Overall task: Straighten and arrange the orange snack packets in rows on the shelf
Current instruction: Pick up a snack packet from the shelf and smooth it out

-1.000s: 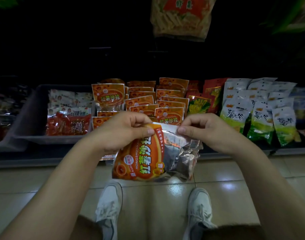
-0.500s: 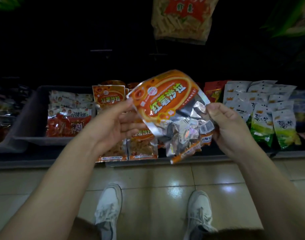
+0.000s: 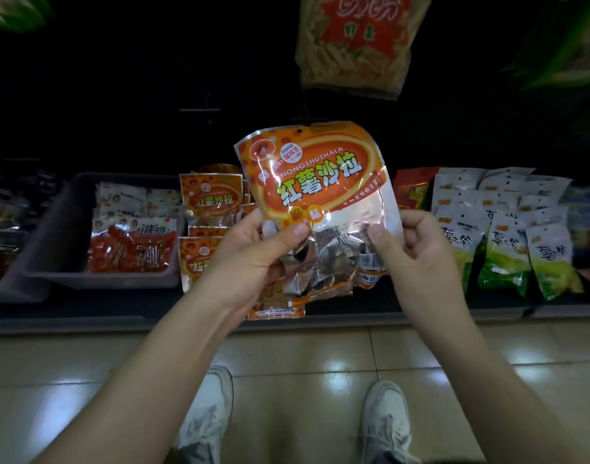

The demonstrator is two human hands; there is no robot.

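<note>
An orange snack packet (image 3: 315, 182) with green lettering is held upright in front of the low shelf (image 3: 86, 321). My left hand (image 3: 253, 256) pinches its lower left side, thumb on the front. My right hand (image 3: 417, 259) pinches its lower right side the same way. Behind and left of it, more orange packets (image 3: 210, 199) stand in rows on the shelf; most of them are hidden by the held packet and my hands.
A grey bin (image 3: 52, 229) with red and white packets sits at the left. White-and-green packets (image 3: 501, 242) fill the shelf at the right, red ones (image 3: 412, 189) behind. A yellow bag (image 3: 354, 41) hangs above. My white shoes (image 3: 385, 420) stand on the tiled floor.
The orange packet has been turned from tilted to upright and lifted a little, its printed front now facing me. Both hands shifted to grip its lower sides.
</note>
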